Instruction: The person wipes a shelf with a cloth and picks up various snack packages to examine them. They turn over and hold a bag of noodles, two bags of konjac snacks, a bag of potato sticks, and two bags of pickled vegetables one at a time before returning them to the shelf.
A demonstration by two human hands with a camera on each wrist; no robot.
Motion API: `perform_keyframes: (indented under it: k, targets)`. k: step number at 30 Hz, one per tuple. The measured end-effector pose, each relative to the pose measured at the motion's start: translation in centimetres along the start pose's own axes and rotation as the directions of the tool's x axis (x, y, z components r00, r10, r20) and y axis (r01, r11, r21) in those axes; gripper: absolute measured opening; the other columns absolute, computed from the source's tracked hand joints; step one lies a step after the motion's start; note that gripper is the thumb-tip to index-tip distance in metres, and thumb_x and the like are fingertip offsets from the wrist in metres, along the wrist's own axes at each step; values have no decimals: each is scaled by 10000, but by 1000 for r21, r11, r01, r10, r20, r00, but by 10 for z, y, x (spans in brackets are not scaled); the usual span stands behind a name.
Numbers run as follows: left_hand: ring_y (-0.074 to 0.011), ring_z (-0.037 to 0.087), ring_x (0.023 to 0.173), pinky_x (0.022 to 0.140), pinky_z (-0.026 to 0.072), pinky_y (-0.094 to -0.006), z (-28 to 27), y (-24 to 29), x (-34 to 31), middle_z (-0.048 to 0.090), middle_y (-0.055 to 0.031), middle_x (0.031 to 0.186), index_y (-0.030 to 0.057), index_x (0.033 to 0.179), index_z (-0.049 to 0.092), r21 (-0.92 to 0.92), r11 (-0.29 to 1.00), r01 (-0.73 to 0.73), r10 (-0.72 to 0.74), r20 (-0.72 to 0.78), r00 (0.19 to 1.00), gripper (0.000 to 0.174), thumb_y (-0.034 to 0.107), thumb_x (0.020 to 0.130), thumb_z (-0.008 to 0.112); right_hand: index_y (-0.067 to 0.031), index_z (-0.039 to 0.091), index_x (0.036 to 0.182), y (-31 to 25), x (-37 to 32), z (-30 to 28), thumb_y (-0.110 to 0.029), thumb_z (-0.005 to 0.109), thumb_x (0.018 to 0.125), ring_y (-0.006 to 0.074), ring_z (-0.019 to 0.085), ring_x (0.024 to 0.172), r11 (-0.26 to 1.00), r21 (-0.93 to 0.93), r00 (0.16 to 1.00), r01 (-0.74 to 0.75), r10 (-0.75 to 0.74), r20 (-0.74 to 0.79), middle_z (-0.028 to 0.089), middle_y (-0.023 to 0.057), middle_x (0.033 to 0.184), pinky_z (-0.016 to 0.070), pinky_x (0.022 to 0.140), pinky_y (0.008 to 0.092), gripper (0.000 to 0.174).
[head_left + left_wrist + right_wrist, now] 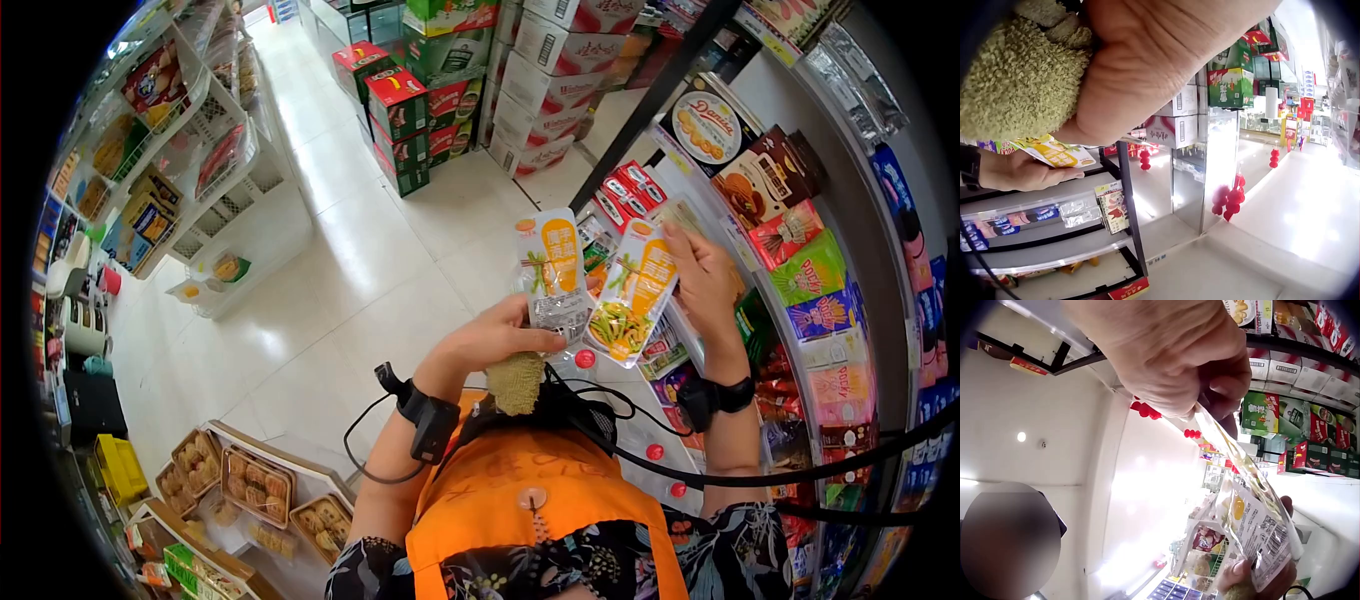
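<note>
The left hand (490, 338) grips a white and yellow snack packet (552, 262) near its lower end, along with a greenish fuzzy cloth (516, 384) that hangs under the palm. Pinched at its upper right corner, a similar packet (632, 295) is in the right hand (706, 285), tilted beside the first one. In the right wrist view the right hand (1172, 356) holds its packet edge-on, and the printed back of a packet (1263, 534) shows by the left fingers. The cloth (1022, 75) fills the upper left of the left wrist view.
Shelves of boxed and bagged snacks (820, 285) curve along the right. Stacked drink cartons (540, 90) stand ahead on the tiled floor (345, 250). White baskets (215, 160) of goods are at the left, with trays of baked goods (258, 485) at lower left. Black cables cross near the right arm.
</note>
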State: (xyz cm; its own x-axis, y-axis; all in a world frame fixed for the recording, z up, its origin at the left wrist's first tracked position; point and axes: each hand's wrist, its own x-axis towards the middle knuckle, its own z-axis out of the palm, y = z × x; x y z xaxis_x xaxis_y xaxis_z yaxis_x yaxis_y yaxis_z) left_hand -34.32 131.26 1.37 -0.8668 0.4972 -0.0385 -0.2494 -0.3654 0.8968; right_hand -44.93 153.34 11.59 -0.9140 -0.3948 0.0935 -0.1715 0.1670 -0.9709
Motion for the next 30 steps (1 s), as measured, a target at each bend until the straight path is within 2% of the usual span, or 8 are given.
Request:
perform_keyframes:
  k: [6,9,10,13,18,22,28,30]
  targets:
    - [-112,559,993,869,439,-254,26,20,3,607,-34,1123,18,1224,534,109,994,-17,17,-3,1000,506,159,783,739,44,647,841,-20,3,18,-292,550,955,-6,435,585,998,-62,999,34,-33,16,573,-55,667,352,500,192,368]
    - [-99,570,925,826,456,-252,46,36,7,632,-16,1013,23,1094,586,246,967,69,-41,-118,992,501,256,713,813,43,629,792,-14,8,28,-270,557,947,7,414,523,965,-250,993,80,-99,-63,523,-13,550,326,450,238,357]
    - [-107,564,933,830,457,-265,48,38,10,625,-36,1031,13,1119,555,270,961,62,-34,-108,994,609,314,673,839,45,614,771,-16,9,29,-260,559,943,32,398,492,923,-362,984,131,-165,-66,494,19,526,317,441,260,354]
    - [-189,611,881,795,468,-325,49,19,17,649,-83,943,-7,1152,518,447,894,-38,179,-278,944,701,404,670,818,47,570,715,-29,7,34,-232,562,932,115,355,423,767,-598,947,231,-319,-43,420,106,485,299,426,317,354]
    - [-225,582,1012,868,448,-343,43,19,16,584,-149,1119,-10,1244,419,420,902,-99,240,-298,924,849,421,643,835,47,553,699,-42,5,37,-205,559,927,225,327,420,664,-684,917,303,-397,21,408,159,505,302,434,341,340]
    - [-214,549,1063,900,431,-326,40,14,9,524,-157,1218,-4,1267,405,371,923,-106,245,-352,903,857,404,650,838,44,587,751,-44,4,34,-205,567,926,160,333,439,738,-591,922,327,-386,29,406,137,509,306,439,327,305]
    - [-234,540,1052,902,431,-333,43,24,4,542,-126,1106,-12,1292,381,233,967,-100,168,-294,941,909,424,640,840,48,593,792,-28,7,27,-218,559,938,84,360,477,794,-511,937,328,-344,65,439,95,509,316,444,283,306]
    - [-269,547,1041,901,435,-344,46,18,9,543,-142,1079,-15,1291,378,383,919,-97,235,-332,913,937,446,619,843,46,592,782,-27,8,26,-229,552,945,70,416,456,807,-525,959,270,-274,72,476,74,503,338,435,260,322]
